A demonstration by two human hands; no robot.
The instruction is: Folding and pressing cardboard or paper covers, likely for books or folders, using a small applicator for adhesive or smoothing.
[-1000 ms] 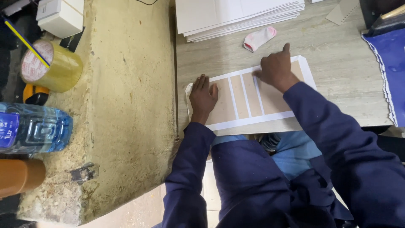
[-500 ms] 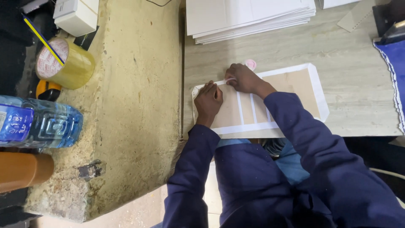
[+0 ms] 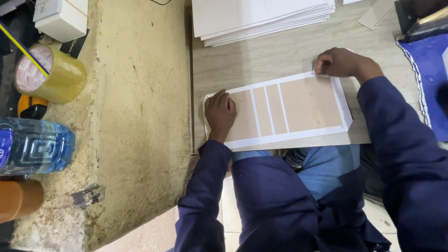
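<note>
A tan board [image 3: 310, 102] with a white paper border and three white stripes lies on the wooden table [image 3: 280, 56], close to its near edge. My left hand [image 3: 220, 112] lies flat on the board's left end and presses it down. My right hand [image 3: 338, 63] is curled at the far edge of the white border near the right end, fingertips on the paper. A bit of a small pink and white piece [image 3: 349, 49] shows behind its knuckles; most of the piece is hidden by the hand.
A stack of white sheets [image 3: 261, 16] lies at the table's far side. A blue cloth [image 3: 429, 79] is at the right. On the rough ledge to the left are a yellow tape roll [image 3: 51, 74], a water bottle [image 3: 32, 144] and a white box [image 3: 60, 18].
My right hand went left along the board's far edge, then back to the right end. The pink and white piece left its spot beyond the board and is now at that hand. My left hand stayed.
</note>
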